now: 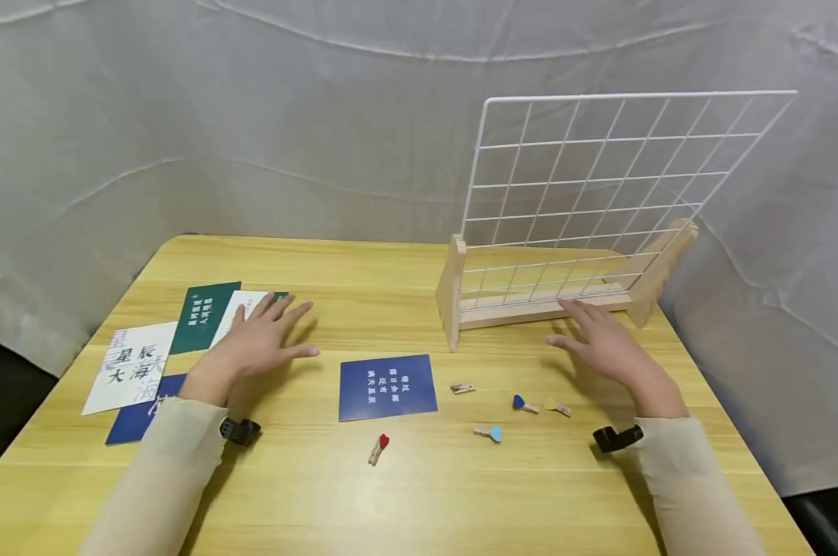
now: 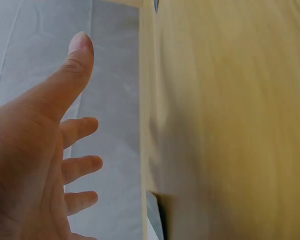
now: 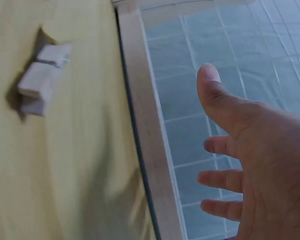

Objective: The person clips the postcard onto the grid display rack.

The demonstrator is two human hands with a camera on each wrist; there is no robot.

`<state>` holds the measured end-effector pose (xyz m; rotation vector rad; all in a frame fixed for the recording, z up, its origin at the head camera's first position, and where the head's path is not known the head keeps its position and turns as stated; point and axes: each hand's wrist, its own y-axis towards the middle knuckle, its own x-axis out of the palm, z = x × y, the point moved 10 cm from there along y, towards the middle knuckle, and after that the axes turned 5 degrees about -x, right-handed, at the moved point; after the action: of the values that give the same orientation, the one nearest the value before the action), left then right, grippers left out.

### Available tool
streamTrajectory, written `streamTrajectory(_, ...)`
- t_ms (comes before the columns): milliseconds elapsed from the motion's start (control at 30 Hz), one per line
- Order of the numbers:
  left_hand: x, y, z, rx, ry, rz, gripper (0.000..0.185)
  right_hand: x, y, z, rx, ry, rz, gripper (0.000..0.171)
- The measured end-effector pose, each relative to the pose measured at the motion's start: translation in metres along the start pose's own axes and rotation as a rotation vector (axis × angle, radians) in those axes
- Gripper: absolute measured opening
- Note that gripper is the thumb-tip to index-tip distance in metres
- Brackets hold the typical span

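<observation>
Hands [image 1: 257, 344] [image 1: 605, 349] apart, fingers spread, blue card [image 1: 388, 388] between them, clothespins [image 1: 489, 433] nearby.

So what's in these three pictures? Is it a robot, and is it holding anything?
No robot: these are a person's left hand and right hand. The widest picture comes from a camera on the person's head, looking down. The other two come from small black cameras on the wrists, so the table looks tipped sideways. A blue card lies in the middle, with more overlapping cards to the left. Five small wooden pegs are scattered about; one has a red heart. To the right stands a white wire grid in a wooden base. Both hands are empty, fingers spread.
</observation>
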<state>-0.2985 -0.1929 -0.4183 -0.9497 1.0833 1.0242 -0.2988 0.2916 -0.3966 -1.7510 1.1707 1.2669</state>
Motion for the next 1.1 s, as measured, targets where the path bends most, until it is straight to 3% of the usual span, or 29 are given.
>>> streamTrajectory(233, -0.011, 0.007, 0.03, 0.075, 0.006, 0.06, 0.085, -0.017, -0.009, 0.018, 0.038, 0.034, 0.055, 0.082)
streamTrajectory(400, -0.019, 0.013, 0.055, 0.16, 0.032, 0.123, 0.088, -0.031, -0.012, 0.03, 0.036, 0.008, 0.105, 0.08)
streamTrajectory(667, -0.032, 0.019, 0.093, 0.238, -0.015, 0.175, 0.087, -0.055, -0.019, 0.053, 0.055, -0.069, 0.17, 0.077)
streamTrajectory(933, -0.04, 0.029, 0.136, 0.261, -0.041, 0.213, 0.081, -0.074, -0.02, 0.068, 0.062, -0.075, 0.263, 0.068)
streamTrajectory(1100, -0.043, 0.037, 0.157, 0.254, -0.064, 0.22, 0.084, -0.08, -0.02, 0.077, 0.113, -0.055, 0.304, 0.069)
